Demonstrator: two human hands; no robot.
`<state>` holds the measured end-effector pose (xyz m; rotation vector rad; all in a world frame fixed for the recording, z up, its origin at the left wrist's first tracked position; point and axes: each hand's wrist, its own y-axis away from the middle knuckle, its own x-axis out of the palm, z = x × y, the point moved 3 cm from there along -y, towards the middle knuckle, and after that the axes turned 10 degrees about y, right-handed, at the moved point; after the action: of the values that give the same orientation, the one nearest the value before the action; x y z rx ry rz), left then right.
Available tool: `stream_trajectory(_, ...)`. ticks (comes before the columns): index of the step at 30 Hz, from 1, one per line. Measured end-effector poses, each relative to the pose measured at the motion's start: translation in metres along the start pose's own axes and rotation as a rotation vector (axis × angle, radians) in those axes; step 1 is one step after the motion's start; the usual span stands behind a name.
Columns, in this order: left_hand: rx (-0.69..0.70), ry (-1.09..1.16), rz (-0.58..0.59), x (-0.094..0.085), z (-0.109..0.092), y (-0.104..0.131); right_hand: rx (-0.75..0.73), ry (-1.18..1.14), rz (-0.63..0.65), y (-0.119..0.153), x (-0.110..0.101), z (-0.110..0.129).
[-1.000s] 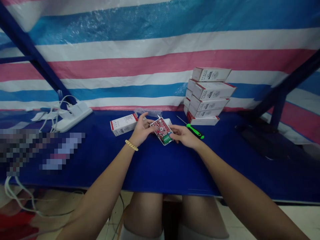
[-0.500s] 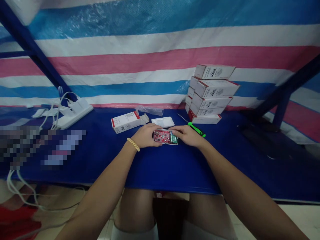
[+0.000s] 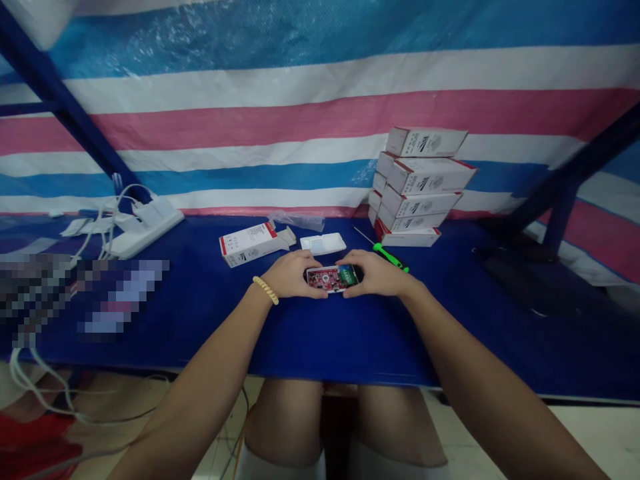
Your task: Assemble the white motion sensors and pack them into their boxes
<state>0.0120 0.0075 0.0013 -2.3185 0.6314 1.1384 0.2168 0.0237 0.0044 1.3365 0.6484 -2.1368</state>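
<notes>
A small white-edged device with a red and green circuit board point(image 3: 333, 278) showing is held above the blue table point(image 3: 320, 340). My left hand point(image 3: 291, 275) grips its left end, with a yellow twisted band on the wrist. Around its right end my right hand point(image 3: 376, 273) is closed, thumb on the near edge. Just beyond the device lies a white plastic cover point(image 3: 323, 244). A green screwdriver point(image 3: 391, 257) rests to the right, behind my right hand.
An opened white and red box point(image 3: 251, 245) and a clear plastic bag point(image 3: 299, 220) lie behind my left hand. Stacked boxes point(image 3: 423, 177) stand at the back right. A power strip point(image 3: 150, 232) with cables is at the left, a dark object point(image 3: 530, 283) at the right.
My right hand has shifted from the top of the board to grip the right end of the device. The device has tilted and moved slightly nearer to me.
</notes>
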Motion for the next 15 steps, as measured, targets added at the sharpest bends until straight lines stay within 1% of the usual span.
stream_trajectory(5,-0.039,-0.015,0.029,0.001,-0.003,0.000,-0.003,0.019,-0.041,0.000,-0.002,0.002)
stream_trajectory(9,-0.070,-0.014,0.034,0.001,-0.005,-0.001,0.041,0.058,-0.049,0.001,-0.003,0.006)
stream_trajectory(12,-0.117,-0.006,0.029,0.001,-0.004,-0.002,0.075,-0.002,-0.099,0.004,-0.006,0.011)
stream_trajectory(15,-0.152,0.010,0.013,0.002,-0.004,-0.002,0.074,-0.090,-0.170,0.006,-0.009,0.015)
